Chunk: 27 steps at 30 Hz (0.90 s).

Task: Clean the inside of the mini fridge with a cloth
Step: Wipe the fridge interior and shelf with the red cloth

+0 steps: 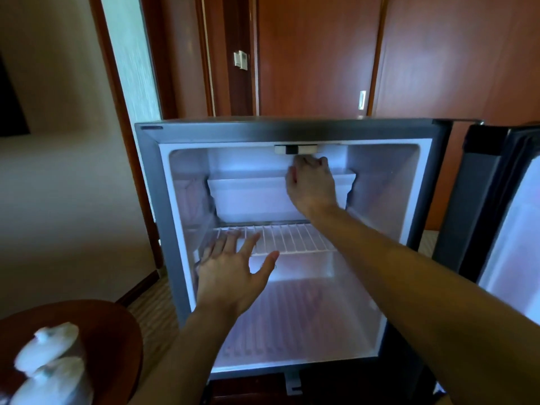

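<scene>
While the mini fridge stands with its door swung wide to the right, both bare arms reach into its white interior. The right hand is up at the top, just under the small control box on the ceiling, its fingers bent over the upper rim of the white tray that hangs in the upper compartment; whether it truly grips that rim or only rests there cannot be told, since the fingertips are hidden behind the hand. The left hand is spread flat with straight fingers, holding nothing, its fingertips over the front left corner of the wire shelf. No cloth can be seen in either hand.

Between the tray's left end and the fridge's left wall lies a narrow gap; the tray's right end sits close to the right wall. Beneath the wire shelf the lower compartment is open down to the floor of the fridge. At lower left, outside the fridge, a round wooden table carries blurred white items. Wooden panels rise behind.
</scene>
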### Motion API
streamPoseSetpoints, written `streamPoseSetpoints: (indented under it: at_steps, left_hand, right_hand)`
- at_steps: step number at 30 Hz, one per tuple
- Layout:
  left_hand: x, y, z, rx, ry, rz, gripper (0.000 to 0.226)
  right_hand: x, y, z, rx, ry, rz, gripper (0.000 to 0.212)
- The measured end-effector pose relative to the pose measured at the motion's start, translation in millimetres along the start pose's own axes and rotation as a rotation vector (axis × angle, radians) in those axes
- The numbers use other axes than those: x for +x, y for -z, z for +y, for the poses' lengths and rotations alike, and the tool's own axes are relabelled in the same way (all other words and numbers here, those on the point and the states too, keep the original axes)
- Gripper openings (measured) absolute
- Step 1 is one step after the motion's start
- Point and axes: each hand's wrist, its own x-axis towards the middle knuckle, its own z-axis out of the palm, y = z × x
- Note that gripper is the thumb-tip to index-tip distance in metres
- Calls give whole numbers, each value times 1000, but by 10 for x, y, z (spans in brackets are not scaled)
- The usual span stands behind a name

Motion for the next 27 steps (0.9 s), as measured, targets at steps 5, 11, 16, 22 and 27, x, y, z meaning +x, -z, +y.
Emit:
streamPoseSetpoints:
  at_steps: [5,11,16,22,27]
  left_hand:
    - [0,-11,5,18,-14,18,78]
    - [8,-24,7,45,-9,16,81]
    - [11,-25,10,26,4,-3,76]
    - [-5,-6,10,-11,3,21,76]
    - [-15,-11,19,-9,-3,54,72]
  right_hand:
    - [-35,-194,-945,127,194,17,30]
    - [-36,-206,-995,217,301,0,25]
    - [-18,-43,-240,233,211,-7,24]
    - [-2,75,315,111,74,-9,26]
    - [-22,-41,-114,126,10,64,26]
